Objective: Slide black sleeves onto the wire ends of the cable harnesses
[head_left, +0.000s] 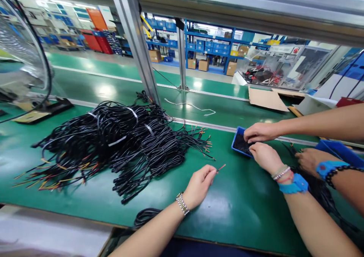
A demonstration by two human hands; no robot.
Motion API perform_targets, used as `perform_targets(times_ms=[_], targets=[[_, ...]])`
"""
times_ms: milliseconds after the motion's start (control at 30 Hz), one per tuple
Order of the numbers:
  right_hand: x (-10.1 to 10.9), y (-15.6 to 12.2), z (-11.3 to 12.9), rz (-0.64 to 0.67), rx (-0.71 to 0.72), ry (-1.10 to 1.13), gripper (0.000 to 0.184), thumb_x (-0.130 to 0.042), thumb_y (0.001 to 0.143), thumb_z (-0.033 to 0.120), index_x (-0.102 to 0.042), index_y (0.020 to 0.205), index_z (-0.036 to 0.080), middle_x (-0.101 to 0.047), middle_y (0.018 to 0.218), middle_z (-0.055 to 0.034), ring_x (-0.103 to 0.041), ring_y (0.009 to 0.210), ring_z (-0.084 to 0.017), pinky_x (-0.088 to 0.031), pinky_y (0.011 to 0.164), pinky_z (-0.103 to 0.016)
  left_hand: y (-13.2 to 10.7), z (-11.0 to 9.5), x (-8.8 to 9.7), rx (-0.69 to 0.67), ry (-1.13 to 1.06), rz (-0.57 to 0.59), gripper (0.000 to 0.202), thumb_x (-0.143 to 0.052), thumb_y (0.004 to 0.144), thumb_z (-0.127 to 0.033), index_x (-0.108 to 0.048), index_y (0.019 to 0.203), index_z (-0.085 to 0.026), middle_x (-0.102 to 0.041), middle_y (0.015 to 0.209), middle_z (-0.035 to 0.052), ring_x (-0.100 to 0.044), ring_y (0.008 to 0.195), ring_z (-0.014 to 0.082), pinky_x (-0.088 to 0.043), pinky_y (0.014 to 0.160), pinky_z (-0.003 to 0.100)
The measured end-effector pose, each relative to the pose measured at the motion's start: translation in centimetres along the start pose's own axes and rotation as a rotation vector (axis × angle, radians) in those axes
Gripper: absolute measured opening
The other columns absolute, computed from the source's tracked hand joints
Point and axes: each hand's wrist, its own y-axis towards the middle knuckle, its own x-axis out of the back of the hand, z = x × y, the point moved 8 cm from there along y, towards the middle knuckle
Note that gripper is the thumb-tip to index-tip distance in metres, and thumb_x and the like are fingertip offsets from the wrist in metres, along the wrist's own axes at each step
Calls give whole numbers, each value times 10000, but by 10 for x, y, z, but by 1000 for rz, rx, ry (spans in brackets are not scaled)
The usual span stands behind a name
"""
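Observation:
My left hand (200, 183), with a metal watch at the wrist, pinches a black cable close to its end. The cable's thin bare-tipped wires (222, 167) stick out past my fingertips. A coil of black cable (146, 216) lies under my left forearm at the table's front edge. My right hand (265, 158), wearing bead bracelets and a blue wristband, is at the near right side of a small blue bin (234, 148) of tiny black parts (241, 143). Its fingers are closed together over the bin's edge; what they hold, if anything, is hidden.
A co-worker's hand (260, 132) reaches into the same bin; their other hand (308, 160) is beside black cables (320, 188) at right. A large pile of bundled black cables (113, 139) covers the table's left. A metal post (139, 48) stands behind it. Cardboard (267, 99) lies farther back.

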Motion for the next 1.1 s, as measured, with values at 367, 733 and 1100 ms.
perform_targets(times_ms=[367,733,1100], targets=[[-8,60,-30,337,61,116,533,-203,860,276,-677,727,71,-620,660,-24,-530,544,10,-347,615,-172,-3,8,11,30,-211,-70,241,-397,837,-368,-509,824,-156,-428,586,-40,-363,536,90,-303,543,214],[-33,32,-54,75,-246,391,265,-524,768,283,-690,822,83,-674,729,-93,-571,586,-131,-397,569,-225,-4,17,12,147,-373,-58,339,-465,792,-445,-571,829,-125,-395,569,-45,-254,455,51,-194,436,198],[-33,25,-58,48,-364,707,210,-571,703,300,-666,725,113,-636,613,-55,-537,498,-122,-440,496,-240,-5,14,13,201,-462,-84,323,-514,754,-437,-566,823,-126,-445,580,-36,-314,451,50,-225,413,182]])
